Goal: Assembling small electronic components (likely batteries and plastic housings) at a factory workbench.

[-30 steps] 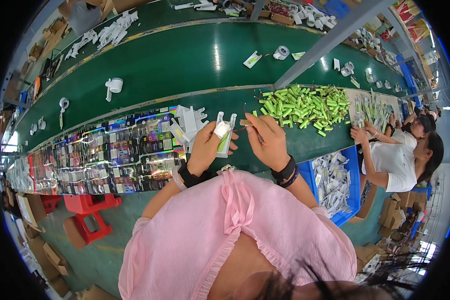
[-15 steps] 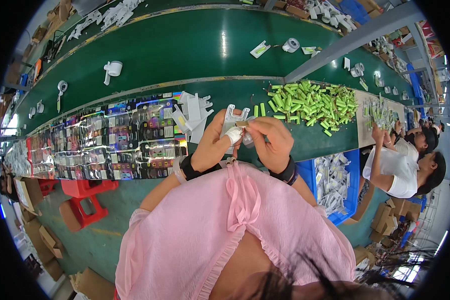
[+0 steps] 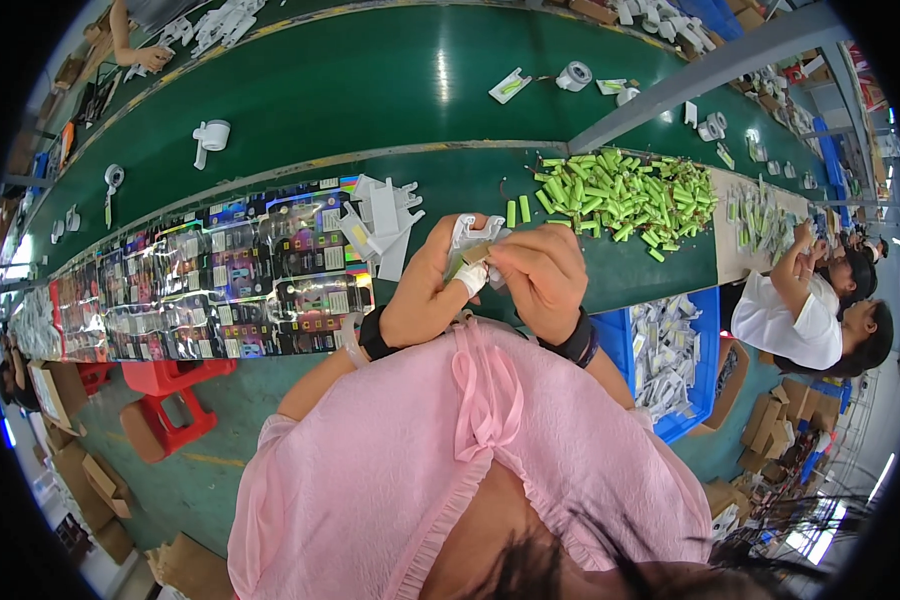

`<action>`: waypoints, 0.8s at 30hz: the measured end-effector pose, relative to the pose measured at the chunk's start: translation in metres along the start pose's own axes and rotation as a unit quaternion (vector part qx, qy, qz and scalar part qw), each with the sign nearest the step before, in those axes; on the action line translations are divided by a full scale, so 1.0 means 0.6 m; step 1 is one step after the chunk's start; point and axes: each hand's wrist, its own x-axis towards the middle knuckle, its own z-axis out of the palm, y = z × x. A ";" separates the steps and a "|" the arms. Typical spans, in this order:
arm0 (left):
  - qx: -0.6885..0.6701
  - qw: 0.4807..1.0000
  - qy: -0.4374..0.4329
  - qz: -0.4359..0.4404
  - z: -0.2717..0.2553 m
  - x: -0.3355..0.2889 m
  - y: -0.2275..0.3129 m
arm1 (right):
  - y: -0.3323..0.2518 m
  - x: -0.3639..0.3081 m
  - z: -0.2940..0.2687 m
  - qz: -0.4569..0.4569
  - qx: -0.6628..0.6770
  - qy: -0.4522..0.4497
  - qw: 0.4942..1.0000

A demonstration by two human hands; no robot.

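My left hand (image 3: 418, 298) is closed around a white plastic housing (image 3: 465, 231) with a forked upper end, held over the near edge of the bench. White wrapping (image 3: 472, 278) covers its thumb. Close against it, my right hand (image 3: 542, 272) pinches at the housing, fingertips together around its right side. A small flat tan piece (image 3: 477, 254) lies tilted between the two hands. My fingers hide the lower part of the housing and whatever else the right fingertips grip. Just left of the hands lie loose white plastic parts (image 3: 378, 222).
Green cylindrical batteries (image 3: 625, 200) are heaped right of my hands, two apart (image 3: 518, 211). Printed glossy packaging sheets (image 3: 220, 285) cover the left bench. A blue bin (image 3: 708, 345) holds white parts. Beyond runs a green conveyor (image 3: 370, 90), crossed by a grey post (image 3: 690, 85). A co-worker (image 3: 795, 310) sits right.
The tan piece is more tilted, and my right hand has shifted slightly over the housing. Parts on the conveyor have moved left. Another person's hand has appeared at the far upper left.
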 end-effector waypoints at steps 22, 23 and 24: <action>0.099 0.991 0.048 0.079 0.008 -0.010 -0.018 | -0.020 -0.006 0.007 -0.007 -0.016 0.003 1.000; 0.103 0.990 0.051 0.085 0.009 -0.011 -0.016 | -0.021 -0.006 0.007 -0.007 -0.016 0.003 1.000; 0.103 0.990 0.051 0.084 0.010 -0.012 -0.016 | -0.021 -0.006 0.007 -0.008 -0.016 0.002 1.000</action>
